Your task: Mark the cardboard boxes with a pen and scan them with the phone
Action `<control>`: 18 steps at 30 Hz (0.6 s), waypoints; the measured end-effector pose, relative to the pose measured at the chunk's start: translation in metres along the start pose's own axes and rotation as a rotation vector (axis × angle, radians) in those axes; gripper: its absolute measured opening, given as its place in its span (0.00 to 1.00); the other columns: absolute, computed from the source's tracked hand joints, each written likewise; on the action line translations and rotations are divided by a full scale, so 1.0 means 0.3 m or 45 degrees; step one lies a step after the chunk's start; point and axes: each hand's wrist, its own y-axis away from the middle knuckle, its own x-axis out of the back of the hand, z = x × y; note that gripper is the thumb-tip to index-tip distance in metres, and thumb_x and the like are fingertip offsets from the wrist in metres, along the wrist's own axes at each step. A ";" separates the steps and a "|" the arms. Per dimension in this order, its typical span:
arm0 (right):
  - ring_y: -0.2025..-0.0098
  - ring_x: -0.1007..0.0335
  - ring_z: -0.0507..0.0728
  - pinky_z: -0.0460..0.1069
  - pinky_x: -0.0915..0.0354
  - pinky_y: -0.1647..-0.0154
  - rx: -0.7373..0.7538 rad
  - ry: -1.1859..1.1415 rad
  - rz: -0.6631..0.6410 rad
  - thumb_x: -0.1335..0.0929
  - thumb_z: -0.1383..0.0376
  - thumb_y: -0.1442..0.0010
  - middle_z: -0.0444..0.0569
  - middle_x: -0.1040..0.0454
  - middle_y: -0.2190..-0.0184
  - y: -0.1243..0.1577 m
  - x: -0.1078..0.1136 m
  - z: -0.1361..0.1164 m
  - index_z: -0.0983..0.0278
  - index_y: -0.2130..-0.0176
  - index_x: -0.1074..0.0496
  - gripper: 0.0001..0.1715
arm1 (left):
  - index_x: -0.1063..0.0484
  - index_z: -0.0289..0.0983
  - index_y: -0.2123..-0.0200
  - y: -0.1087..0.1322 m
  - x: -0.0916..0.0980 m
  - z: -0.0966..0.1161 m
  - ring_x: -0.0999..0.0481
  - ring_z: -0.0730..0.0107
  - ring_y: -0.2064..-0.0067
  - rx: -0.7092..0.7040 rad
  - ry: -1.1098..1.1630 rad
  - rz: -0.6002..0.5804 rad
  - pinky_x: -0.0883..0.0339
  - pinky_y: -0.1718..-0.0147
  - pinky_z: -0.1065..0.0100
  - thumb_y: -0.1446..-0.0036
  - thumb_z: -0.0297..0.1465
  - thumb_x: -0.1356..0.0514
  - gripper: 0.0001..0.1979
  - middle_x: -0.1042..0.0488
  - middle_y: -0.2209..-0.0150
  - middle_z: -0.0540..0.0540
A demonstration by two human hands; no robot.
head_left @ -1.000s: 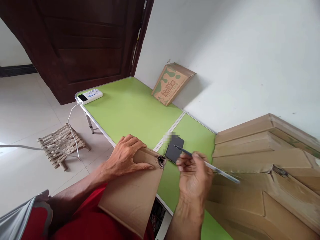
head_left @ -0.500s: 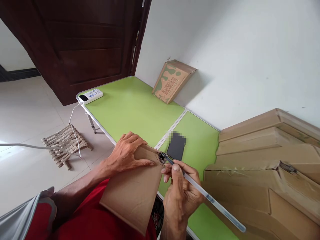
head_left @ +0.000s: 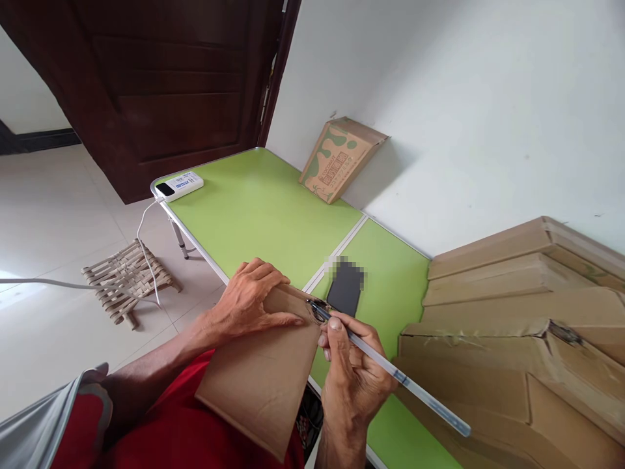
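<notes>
My left hand (head_left: pixel 252 301) lies closed over the top edge of a brown cardboard piece (head_left: pixel 261 374) that rests on my lap and against the green table (head_left: pixel 258 208). My right hand (head_left: pixel 352 376) is closed on a long clear pen (head_left: pixel 395 374). The pen's tip touches a dark scribbled mark at the cardboard's upper right corner (head_left: pixel 316 309). A black phone (head_left: pixel 346 293) lies flat on the table just beyond that corner.
Flattened cardboard boxes (head_left: pixel 512 339) are stacked at the right. A printed cardboard box (head_left: pixel 342 158) leans on the wall. A white power bank (head_left: pixel 178 186) with a cable sits at the table's far corner. A small woven stool (head_left: pixel 127 278) stands on the floor.
My right hand brought the pen down from above the phone to the cardboard's corner, where its tip now touches the dark mark. My left hand stayed on the cardboard.
</notes>
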 end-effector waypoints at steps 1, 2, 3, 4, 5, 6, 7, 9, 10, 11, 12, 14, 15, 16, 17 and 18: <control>0.74 0.28 0.51 0.44 0.35 0.74 -0.001 0.009 -0.006 0.23 0.54 0.36 0.45 0.22 0.73 0.000 0.001 -0.001 0.63 0.58 0.19 0.15 | 0.23 0.38 0.52 0.000 0.000 0.000 0.22 0.51 0.50 -0.004 0.000 0.004 0.29 0.50 0.53 0.44 0.53 0.27 0.28 0.18 0.53 0.40; 0.74 0.28 0.51 0.44 0.34 0.74 0.000 0.025 -0.016 0.24 0.54 0.36 0.45 0.22 0.73 0.000 0.002 -0.003 0.63 0.58 0.19 0.15 | 0.23 0.38 0.52 0.000 0.000 0.000 0.22 0.51 0.50 -0.007 -0.001 0.008 0.29 0.50 0.53 0.43 0.53 0.27 0.28 0.18 0.54 0.40; 0.74 0.28 0.51 0.44 0.34 0.73 0.001 0.041 -0.027 0.24 0.53 0.35 0.45 0.22 0.73 -0.003 0.004 -0.007 0.63 0.59 0.19 0.15 | 0.22 0.37 0.52 0.000 0.001 0.001 0.22 0.51 0.51 -0.009 -0.002 0.011 0.29 0.50 0.53 0.43 0.53 0.28 0.28 0.18 0.54 0.40; 0.74 0.28 0.51 0.44 0.34 0.73 -0.001 0.053 -0.040 0.24 0.53 0.35 0.45 0.22 0.74 -0.005 0.006 -0.012 0.63 0.59 0.19 0.16 | 0.22 0.37 0.53 0.000 0.001 0.002 0.22 0.52 0.52 -0.011 -0.003 0.016 0.29 0.51 0.53 0.43 0.54 0.28 0.28 0.18 0.55 0.41; 0.74 0.29 0.51 0.43 0.34 0.74 -0.005 0.064 -0.055 0.24 0.53 0.35 0.45 0.23 0.74 -0.009 0.009 -0.017 0.63 0.60 0.19 0.16 | 0.22 0.37 0.54 0.000 0.001 0.003 0.23 0.52 0.52 -0.012 0.000 0.020 0.30 0.51 0.53 0.43 0.54 0.28 0.27 0.18 0.56 0.41; 0.75 0.29 0.51 0.43 0.34 0.74 -0.008 0.073 -0.073 0.24 0.52 0.35 0.45 0.23 0.75 -0.011 0.013 -0.021 0.63 0.61 0.19 0.16 | 0.22 0.37 0.55 0.000 0.002 0.004 0.23 0.52 0.53 -0.015 0.004 0.024 0.30 0.52 0.54 0.43 0.55 0.29 0.28 0.18 0.57 0.41; 0.76 0.30 0.50 0.43 0.34 0.75 -0.010 0.083 -0.088 0.24 0.52 0.35 0.44 0.24 0.75 -0.013 0.018 -0.025 0.63 0.62 0.20 0.17 | 0.22 0.37 0.56 0.000 0.002 0.005 0.23 0.52 0.53 -0.017 0.007 0.027 0.30 0.52 0.54 0.43 0.55 0.29 0.28 0.19 0.57 0.41; 0.78 0.32 0.50 0.43 0.36 0.76 -0.008 0.109 -0.106 0.25 0.51 0.35 0.43 0.26 0.77 -0.012 0.032 -0.026 0.63 0.64 0.21 0.18 | 0.22 0.37 0.56 0.000 0.002 0.005 0.23 0.52 0.53 -0.027 0.009 0.032 0.30 0.52 0.53 0.42 0.56 0.30 0.28 0.18 0.57 0.41; 0.78 0.32 0.50 0.43 0.36 0.77 -0.012 0.124 -0.108 0.25 0.50 0.35 0.43 0.26 0.78 -0.010 0.040 -0.024 0.63 0.64 0.21 0.19 | 0.22 0.37 0.55 0.000 0.002 0.005 0.23 0.52 0.53 -0.030 0.010 0.033 0.30 0.51 0.53 0.42 0.56 0.30 0.28 0.18 0.56 0.41; 0.78 0.33 0.50 0.43 0.37 0.77 -0.023 0.134 -0.104 0.25 0.50 0.35 0.43 0.27 0.78 -0.006 0.049 -0.020 0.63 0.65 0.21 0.19 | 0.22 0.37 0.55 0.000 0.002 0.004 0.23 0.52 0.53 -0.034 0.012 0.034 0.30 0.51 0.53 0.42 0.57 0.30 0.28 0.18 0.57 0.41; 0.78 0.33 0.51 0.44 0.37 0.78 -0.043 0.138 -0.092 0.25 0.50 0.35 0.43 0.27 0.79 -0.001 0.057 -0.015 0.63 0.65 0.22 0.19 | 0.22 0.37 0.55 0.000 0.002 0.004 0.23 0.52 0.53 -0.034 0.013 0.033 0.30 0.51 0.52 0.42 0.56 0.30 0.28 0.18 0.57 0.41; 0.78 0.33 0.51 0.44 0.38 0.78 -0.084 0.141 -0.053 0.25 0.49 0.36 0.43 0.27 0.78 0.003 0.072 -0.008 0.63 0.65 0.23 0.20 | 0.22 0.36 0.54 0.000 0.002 0.003 0.22 0.51 0.52 -0.031 0.009 0.020 0.30 0.50 0.52 0.42 0.55 0.30 0.28 0.18 0.56 0.40; 0.78 0.33 0.51 0.44 0.39 0.78 -0.098 0.136 -0.027 0.25 0.49 0.36 0.42 0.27 0.78 0.001 0.080 -0.007 0.63 0.64 0.23 0.20 | 0.22 0.36 0.53 0.001 0.002 0.002 0.22 0.51 0.52 -0.026 0.005 0.012 0.30 0.50 0.52 0.42 0.55 0.29 0.29 0.18 0.55 0.40; 0.78 0.33 0.52 0.45 0.40 0.78 -0.106 0.129 0.002 0.24 0.48 0.36 0.42 0.27 0.78 -0.007 0.089 -0.007 0.63 0.64 0.24 0.20 | 0.22 0.36 0.52 0.001 0.002 0.002 0.22 0.51 0.51 -0.023 -0.001 0.006 0.30 0.50 0.51 0.42 0.54 0.29 0.29 0.18 0.54 0.39; 0.77 0.32 0.52 0.45 0.40 0.78 -0.108 0.130 0.029 0.25 0.47 0.36 0.43 0.27 0.78 -0.021 0.099 -0.008 0.62 0.64 0.24 0.21 | 0.22 0.36 0.52 0.002 0.002 0.002 0.22 0.50 0.51 -0.020 -0.006 0.002 0.30 0.49 0.51 0.42 0.54 0.28 0.29 0.18 0.53 0.39; 0.77 0.32 0.53 0.46 0.40 0.77 -0.113 0.148 0.046 0.25 0.46 0.36 0.43 0.26 0.77 -0.041 0.111 -0.008 0.62 0.64 0.25 0.22 | 0.22 0.36 0.51 0.002 0.001 0.001 0.22 0.50 0.50 -0.018 -0.007 0.003 0.30 0.49 0.51 0.43 0.54 0.28 0.29 0.18 0.53 0.39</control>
